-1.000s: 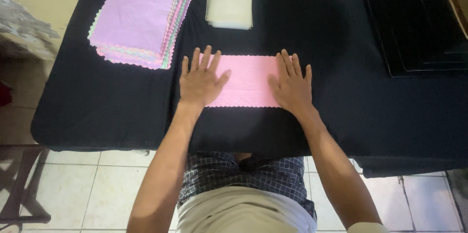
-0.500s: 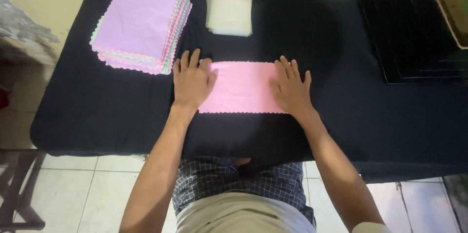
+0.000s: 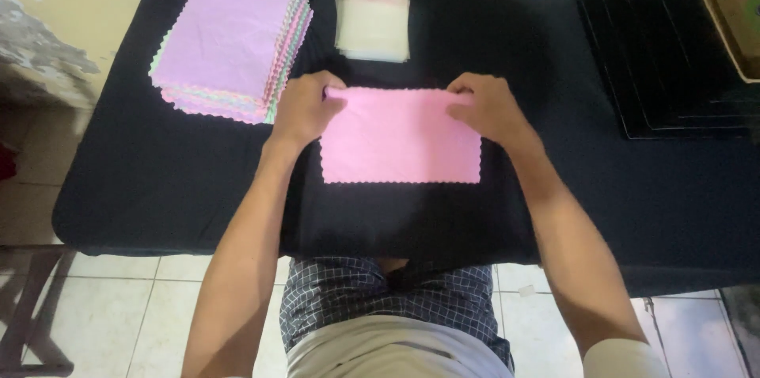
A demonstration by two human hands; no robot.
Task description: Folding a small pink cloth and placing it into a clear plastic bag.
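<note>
A pink cloth (image 3: 401,136) with scalloped edges lies flat on the black-covered table (image 3: 158,180) in front of me. My left hand (image 3: 307,105) pinches its far left corner. My right hand (image 3: 487,105) pinches its far right corner. Both hands sit at the cloth's far edge, fingers closed on the fabric. The near edge of the cloth lies free on the table.
A tall stack of pastel cloths (image 3: 233,37) sits at the far left. A small pile of clear plastic bags (image 3: 372,22) lies beyond the pink cloth. Black trays (image 3: 665,53) are stacked at the right, beside a cardboard box (image 3: 740,6).
Earlier both hands lay flat, palms down, on the ends of the pink cloth. Now they have moved to its far corners and closed on them.
</note>
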